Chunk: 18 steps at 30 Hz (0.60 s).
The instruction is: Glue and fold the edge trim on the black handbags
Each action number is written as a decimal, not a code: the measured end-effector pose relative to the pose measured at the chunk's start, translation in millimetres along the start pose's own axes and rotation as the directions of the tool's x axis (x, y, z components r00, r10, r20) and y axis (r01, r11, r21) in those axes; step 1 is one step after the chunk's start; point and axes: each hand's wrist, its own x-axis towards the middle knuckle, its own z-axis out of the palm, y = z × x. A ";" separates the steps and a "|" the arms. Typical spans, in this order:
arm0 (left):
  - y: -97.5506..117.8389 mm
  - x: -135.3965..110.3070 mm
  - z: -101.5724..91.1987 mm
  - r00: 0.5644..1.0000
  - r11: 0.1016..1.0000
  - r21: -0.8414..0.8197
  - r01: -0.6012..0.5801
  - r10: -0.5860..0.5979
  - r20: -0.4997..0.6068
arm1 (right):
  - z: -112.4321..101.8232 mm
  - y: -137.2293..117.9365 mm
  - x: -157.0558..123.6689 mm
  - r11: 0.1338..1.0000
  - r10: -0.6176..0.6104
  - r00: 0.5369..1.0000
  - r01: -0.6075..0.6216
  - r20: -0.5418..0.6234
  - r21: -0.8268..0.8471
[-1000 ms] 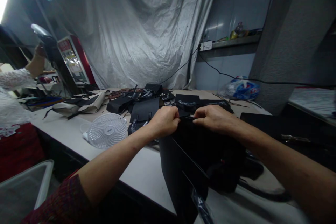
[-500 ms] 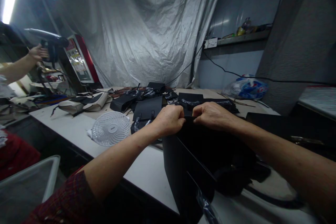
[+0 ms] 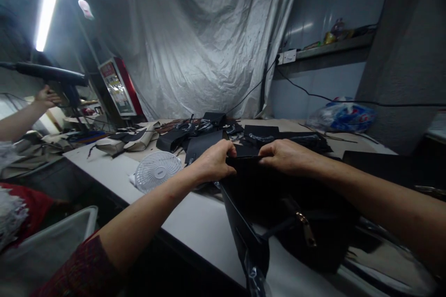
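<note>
A black bag [image 3: 278, 204] stands on the white table [image 3: 195, 222] in front of me. My left hand [image 3: 212, 162] is closed on the bag's top edge at its left end. My right hand [image 3: 284, 155] pinches the same edge a little further right. A strap with a metal clasp [image 3: 306, 229] hangs on the bag's side. Clear plastic wrap [image 3: 256, 274] trails from the bag's near lower corner.
A small white fan [image 3: 156, 177] lies left of the bag. Black leather pieces and bags [image 3: 209, 137] pile up behind. A co-worker's hand [image 3: 47, 97] at far left holds a dark hair dryer. A blue plastic bag [image 3: 343, 116] sits at the back right; a bin [image 3: 52, 250] stands below left.
My hands have moved slightly apart along the bag's top edge, and the bag has tilted so its strap and clasp show. The co-worker's dryer has swung level.
</note>
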 end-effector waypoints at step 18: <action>-0.7 -8.1 -2.4 0.990 0.993 -0.049 0.104 -0.108 -0.092 | 2.8 -5.4 -1.2 0.999 -0.012 0.999 0.011 -0.030 -0.040</action>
